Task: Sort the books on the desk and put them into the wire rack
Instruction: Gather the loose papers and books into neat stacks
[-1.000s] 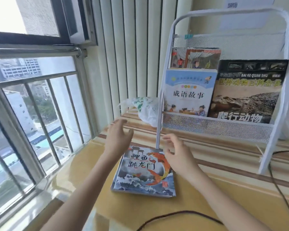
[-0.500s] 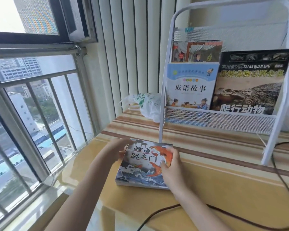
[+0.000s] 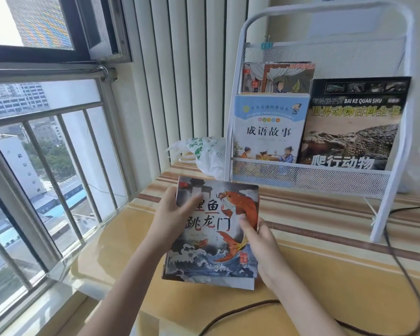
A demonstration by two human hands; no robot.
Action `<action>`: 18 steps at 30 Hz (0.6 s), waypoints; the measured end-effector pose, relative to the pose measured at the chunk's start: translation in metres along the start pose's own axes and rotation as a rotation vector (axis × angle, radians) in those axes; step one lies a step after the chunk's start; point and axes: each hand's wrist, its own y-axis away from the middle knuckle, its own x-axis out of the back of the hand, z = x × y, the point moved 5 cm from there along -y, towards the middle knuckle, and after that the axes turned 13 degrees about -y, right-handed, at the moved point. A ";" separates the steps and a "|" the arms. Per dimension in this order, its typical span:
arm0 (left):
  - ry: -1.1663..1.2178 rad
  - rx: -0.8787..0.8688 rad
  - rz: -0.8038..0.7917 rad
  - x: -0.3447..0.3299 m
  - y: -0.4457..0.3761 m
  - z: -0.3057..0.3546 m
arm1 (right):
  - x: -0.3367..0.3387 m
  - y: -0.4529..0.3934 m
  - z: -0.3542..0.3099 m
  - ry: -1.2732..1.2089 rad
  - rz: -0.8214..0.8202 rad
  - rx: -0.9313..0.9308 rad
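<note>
Lifted since half a second ago, the carp book (image 3: 218, 229) now tilts up off the desk (image 3: 325, 275) with its top edge raised toward the rack, where before it lay flat. Both hands hold it. The left hand (image 3: 172, 221) grips the left edge, thumb across the cover and fingers curled behind. The right hand (image 3: 260, 241) grips the right edge near the lower corner, thumb pressed on the orange fish. At least one more book, only its pale page edges showing, is held beneath the cover book. The lower edge of this stack sits close to the yellow desk surface; whether it touches cannot be told.

A dark cable (image 3: 398, 275) loops across the desk from 6 o'clock round to 3 o'clock of the held book.

Farther off, at 1 o'clock from the book, the white wire rack (image 3: 301, 175) stands upright on the striped cloth. Its front mesh pocket holds two books side by side: a pale blue storybook (image 3: 268, 129) on the left and a dark reptile encyclopedia (image 3: 352, 124) on the right, touching. Behind the blue one, a third book (image 3: 277, 77) shows its top half.

At 12 o'clock, a white plastic bag (image 3: 207, 154) rests just beside the rack's left leg. Beyond it hang vertical blinds (image 3: 180, 81), and at 9 o'clock stands a barred window (image 3: 46, 141).
</note>
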 end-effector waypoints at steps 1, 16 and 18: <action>0.057 -0.081 0.013 0.001 0.006 0.015 | 0.002 0.002 -0.014 0.028 -0.022 0.073; 0.318 -0.295 -0.066 -0.088 0.006 0.079 | 0.090 0.015 -0.109 0.113 0.219 0.340; 0.308 -0.257 -0.013 -0.089 0.002 0.081 | 0.081 0.004 -0.112 0.067 0.284 0.378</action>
